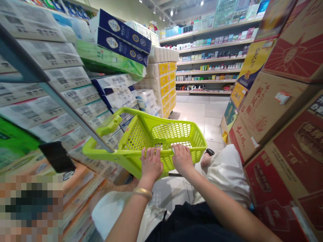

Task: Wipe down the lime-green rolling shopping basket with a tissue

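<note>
A lime-green plastic shopping basket (174, 125) with a perforated wall and a long grey metal pull handle (75, 116) stands before my knees. Nothing lies in the part of the basket that shows. My left hand (152, 164) has its fingers hooked over the near rim, a gold bangle on its wrist. Further right along the same rim, my right hand (182, 159) is curled over the edge in the same way. Both thumbs are mostly out of sight. The basket's wheels are hidden.
Stacked tissue packs (118, 50) rise on the left, with a black phone-like object (57, 156) near them. Cardboard boxes (272, 107) line the right side. Pale floor tiles (194, 109) lead to shelves (209, 72) of small goods at the back.
</note>
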Motion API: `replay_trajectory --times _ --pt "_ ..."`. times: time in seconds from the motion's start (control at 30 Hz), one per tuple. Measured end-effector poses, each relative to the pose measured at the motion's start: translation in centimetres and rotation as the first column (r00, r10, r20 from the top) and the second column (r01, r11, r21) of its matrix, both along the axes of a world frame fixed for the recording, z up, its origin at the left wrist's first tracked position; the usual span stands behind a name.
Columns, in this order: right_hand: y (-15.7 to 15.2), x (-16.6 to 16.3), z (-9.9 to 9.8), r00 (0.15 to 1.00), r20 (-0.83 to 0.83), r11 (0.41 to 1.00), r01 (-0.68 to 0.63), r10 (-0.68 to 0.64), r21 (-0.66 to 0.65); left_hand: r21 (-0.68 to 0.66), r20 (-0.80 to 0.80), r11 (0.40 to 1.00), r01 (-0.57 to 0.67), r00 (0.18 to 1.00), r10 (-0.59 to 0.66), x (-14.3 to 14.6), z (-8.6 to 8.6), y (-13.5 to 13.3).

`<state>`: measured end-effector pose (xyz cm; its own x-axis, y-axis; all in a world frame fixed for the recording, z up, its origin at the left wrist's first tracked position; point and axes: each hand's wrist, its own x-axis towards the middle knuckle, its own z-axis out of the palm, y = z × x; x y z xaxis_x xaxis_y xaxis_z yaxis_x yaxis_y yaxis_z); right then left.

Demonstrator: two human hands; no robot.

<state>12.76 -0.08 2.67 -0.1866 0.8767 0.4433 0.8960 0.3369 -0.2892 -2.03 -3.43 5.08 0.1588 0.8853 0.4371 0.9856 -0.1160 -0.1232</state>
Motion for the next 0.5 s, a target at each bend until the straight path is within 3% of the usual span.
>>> replay_trajectory --times 0.1,0.3,0.5 --pt "-0.3 -0.4 0.1 0.999 -0.008 0.999 0.039 -0.039 0.01 0.006 0.009 1.0 0.001 1.0 -0.001 0.2 -0.2 -0.1" --pt "-0.6 -3.2 0.7 0.998 -0.026 0.998 -0.054 0.055 0.013 0.003 0.033 1.0 0.013 0.999 -0.013 0.2 -0.1 -0.5" --pt "-0.2 -0.2 -0.2 0.999 -0.035 1.0 -0.024 0.024 0.013 0.001 0.022 1.0 0.01 1.0 -0.01 -0.1 -0.3 -0.5"
